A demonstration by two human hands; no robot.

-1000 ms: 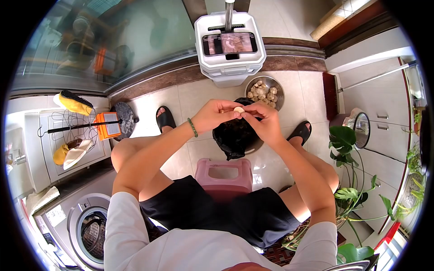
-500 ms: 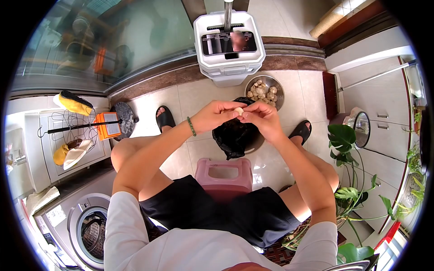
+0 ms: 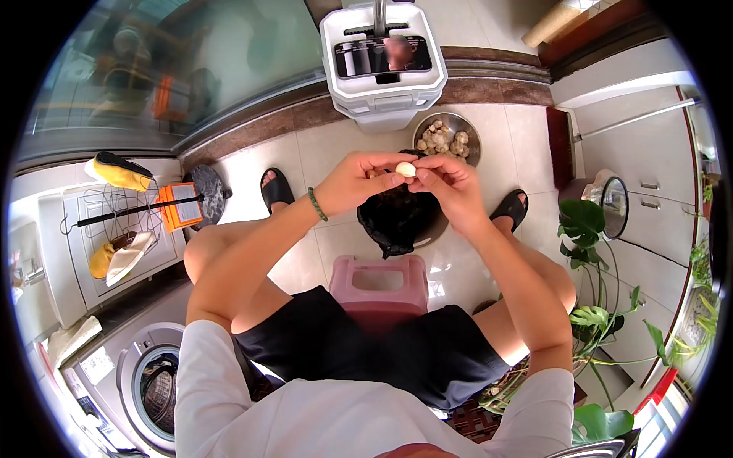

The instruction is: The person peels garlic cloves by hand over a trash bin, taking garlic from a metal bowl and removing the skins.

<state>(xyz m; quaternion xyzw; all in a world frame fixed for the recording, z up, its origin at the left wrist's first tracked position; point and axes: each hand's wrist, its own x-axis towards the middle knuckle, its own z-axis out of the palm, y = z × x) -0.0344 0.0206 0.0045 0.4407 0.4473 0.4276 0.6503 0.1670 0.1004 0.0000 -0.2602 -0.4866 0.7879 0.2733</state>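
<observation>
Shifted slightly, garlic clove (image 3: 405, 169) sits between left hand (image 3: 353, 180) and right hand (image 3: 455, 191).

Mostly smooth, glossy finishes
Smooth garlic clove (image 3: 405, 169) mid-frame, shiny metal bowl (image 3: 474, 140) upper centre, crinkled plastic bag (image 3: 391, 230), smooth plastic stool (image 3: 378, 304), matt cloth shorts (image 3: 294, 330), glossy floor tiles (image 3: 452, 276) (reflecting light)

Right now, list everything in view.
Garlic clove: 1, pale, in fingers
Bag: 1, black, below clove
Bowl: 1, silver, beyond bag
Garlic bulbs: several, whitish, in bowl
Stool: 1, pink, centre
Bucket: 1, whitish, top
Phone: 1, black, on bucket
Shoes: several, yellow-white, left
Box: 1, orange, left
Washing machine: 1, grey, lower left
Plants: several, green, right
Slippers: 2, black, flanking bag
Bracelet: 1, green, left wrist
Left hand: 1, bare, at clove
Right hand: 1, bare, at clove
</observation>
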